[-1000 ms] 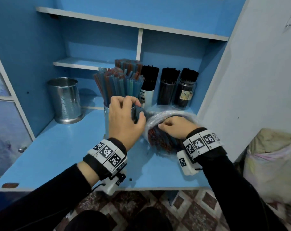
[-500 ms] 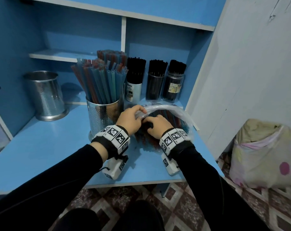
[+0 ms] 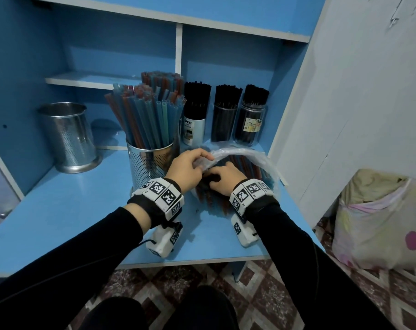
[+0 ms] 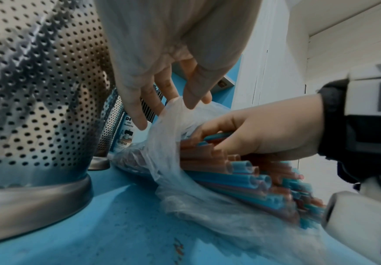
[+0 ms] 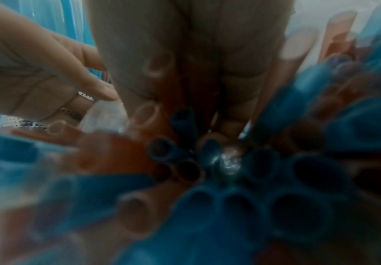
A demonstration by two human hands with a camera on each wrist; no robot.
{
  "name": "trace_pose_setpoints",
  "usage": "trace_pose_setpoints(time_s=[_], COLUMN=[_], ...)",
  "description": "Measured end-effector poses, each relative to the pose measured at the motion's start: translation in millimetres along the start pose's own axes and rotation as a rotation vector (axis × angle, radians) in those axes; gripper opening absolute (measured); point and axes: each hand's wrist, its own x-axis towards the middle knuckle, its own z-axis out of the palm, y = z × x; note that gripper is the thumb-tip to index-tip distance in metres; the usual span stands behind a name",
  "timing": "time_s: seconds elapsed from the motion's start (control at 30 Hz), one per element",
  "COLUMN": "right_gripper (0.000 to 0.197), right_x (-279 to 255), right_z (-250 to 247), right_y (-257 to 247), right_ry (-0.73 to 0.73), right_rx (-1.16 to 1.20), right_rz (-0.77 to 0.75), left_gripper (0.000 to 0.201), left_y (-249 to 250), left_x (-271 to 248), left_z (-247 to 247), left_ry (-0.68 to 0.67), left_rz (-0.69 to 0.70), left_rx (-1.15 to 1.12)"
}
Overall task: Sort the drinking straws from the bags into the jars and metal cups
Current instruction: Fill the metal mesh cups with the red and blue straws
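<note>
Blurred blue and orange straws [image 5: 230, 206] fill the view.

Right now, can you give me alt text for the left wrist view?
The left hand pinches the edge of a clear plastic bag lying on the blue shelf, while the right hand reaches in and curls round blue and orange straws. A perforated metal cup fills the left side.

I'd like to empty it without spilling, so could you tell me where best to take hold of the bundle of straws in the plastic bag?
Probably near the open ends of the straws, which poke out of the plastic bag towards the person. They lie flat, so come from the mouth side, wrapping from above, while the left hand pinches the bag rim open.
</note>
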Motion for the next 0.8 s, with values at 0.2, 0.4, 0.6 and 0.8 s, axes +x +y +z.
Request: trace_pose_setpoints(time_s=[0.2,0.4,0.6,0.8], right_gripper=[0.033,0.033,0.033,0.028], right_x=[-2,-9,-21,-33], right_z=[-10,-15,-20,-23], right_y=[12,30,46,51], right_ry=[0.139,0.240,0.240,0.287], right_rx=[0.130,0.260,0.348,0.321], right_rz=[-0.053,-0.075,-0.061,-0.062], left_gripper=[0.033,0.032,0.032,0.033], left_y=[-3,-5,-4,4], left_x=[-1,-1,-3,-3], left_z=[-4,-3,2,9], left_ry=[-0.057,-0.100,-0.114,-0.153], left_rz=[0.032,0.039,0.028,0.014], left_rx=[0.004,0.016,0.055,0.118])
